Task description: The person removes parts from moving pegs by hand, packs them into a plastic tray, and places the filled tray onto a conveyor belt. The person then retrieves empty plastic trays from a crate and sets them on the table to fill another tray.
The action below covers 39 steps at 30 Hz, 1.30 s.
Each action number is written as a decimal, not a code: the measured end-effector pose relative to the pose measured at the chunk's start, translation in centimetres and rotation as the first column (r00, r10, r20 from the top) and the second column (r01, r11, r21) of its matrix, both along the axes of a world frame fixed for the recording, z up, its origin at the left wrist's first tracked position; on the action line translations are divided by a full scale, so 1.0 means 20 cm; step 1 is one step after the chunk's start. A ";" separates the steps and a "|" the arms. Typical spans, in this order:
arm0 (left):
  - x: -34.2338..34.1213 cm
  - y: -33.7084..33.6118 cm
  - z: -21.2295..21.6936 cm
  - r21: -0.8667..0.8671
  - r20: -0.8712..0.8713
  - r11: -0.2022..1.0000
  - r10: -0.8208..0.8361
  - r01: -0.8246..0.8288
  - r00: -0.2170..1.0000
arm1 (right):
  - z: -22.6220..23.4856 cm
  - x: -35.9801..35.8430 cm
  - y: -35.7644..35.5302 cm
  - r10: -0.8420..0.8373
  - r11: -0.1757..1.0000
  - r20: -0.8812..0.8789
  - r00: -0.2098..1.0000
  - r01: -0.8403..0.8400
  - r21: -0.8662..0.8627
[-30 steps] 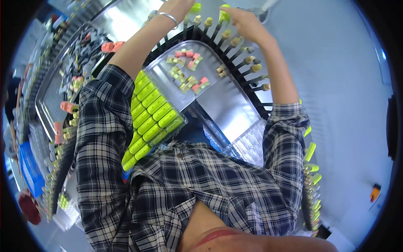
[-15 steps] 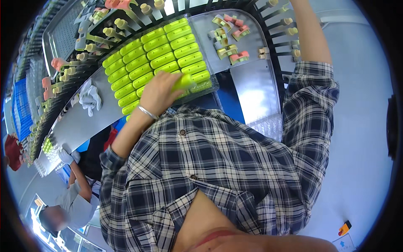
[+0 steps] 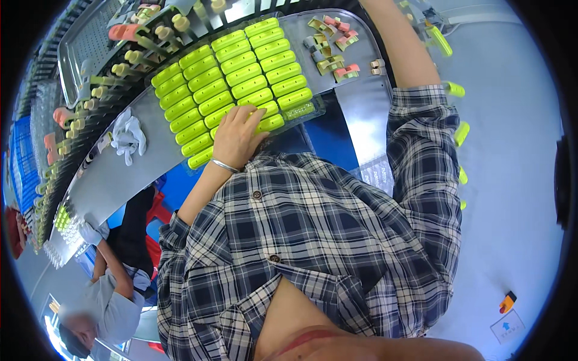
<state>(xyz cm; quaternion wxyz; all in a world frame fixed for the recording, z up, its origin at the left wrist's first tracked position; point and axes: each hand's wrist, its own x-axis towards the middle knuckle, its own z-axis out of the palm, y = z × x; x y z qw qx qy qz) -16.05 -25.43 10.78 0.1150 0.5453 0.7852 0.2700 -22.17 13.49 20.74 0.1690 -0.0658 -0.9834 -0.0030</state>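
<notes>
Biggest by far, reading the clock from the middle of the view, was the grey metal bench [image 3: 120, 175], sweeping from nine o'clock up to one, and along its outer edge curved a black slatted belt [image 3: 158, 67], its pegs set apart, presumably so nothing on them would rub. At eleven o'clock on the bench lay a clear moulded plastic tray [image 3: 319, 107], nearly full! Out at one o'clock went the bare right forearm [image 3: 404, 53], past the top edge; the right hand was out of sight, so no telling what it gripped. And here, between ten and eleven, the left hand [image 3: 238, 133], palm down over the tray's near side, fingers spread, perhaps pressing something flat; whether they pinched or merely rested, I could not tell. Past nine, a crumpled white cloth glove [image 3: 127, 135] lay apart, seemingly parked clear of the work. Under those fingers, filling the tray, were glossy yellow-green bars [image 3: 211, 91] with rounded ends, ranked in columns, likely to stop them rolling together. Smallest, between twelve and one, pink and cream plastic clips [image 3: 347, 72] sat loosely beside the tray, apparently kept unmixed.
</notes>
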 end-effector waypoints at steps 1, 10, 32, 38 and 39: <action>-0.01 0.01 -0.02 -0.063 0.019 0.998 -0.005 0.007 1.000 | 0.00 0.02 -0.01 0.017 1.000 -0.018 1.000 -0.017 0.017; -0.06 0.10 -0.23 -0.147 -0.161 0.989 -0.021 -0.003 0.987 | -0.16 -0.03 -0.12 -0.013 1.000 -0.068 0.998 0.014 0.013; -0.35 0.10 -0.34 -0.287 -0.355 0.935 0.099 -0.209 0.930 | -0.90 0.70 -0.65 0.113 0.941 -0.094 0.989 -0.137 -0.311; -0.23 0.28 -0.22 0.072 -0.037 0.996 0.064 -0.062 0.997 | -0.79 1.18 -0.58 -0.333 0.845 -0.122 0.935 0.238 -0.480; -0.11 0.39 -0.17 0.089 0.085 0.995 0.034 -0.041 0.996 | -0.83 1.35 -0.53 -0.476 0.796 -0.160 0.865 0.346 -0.498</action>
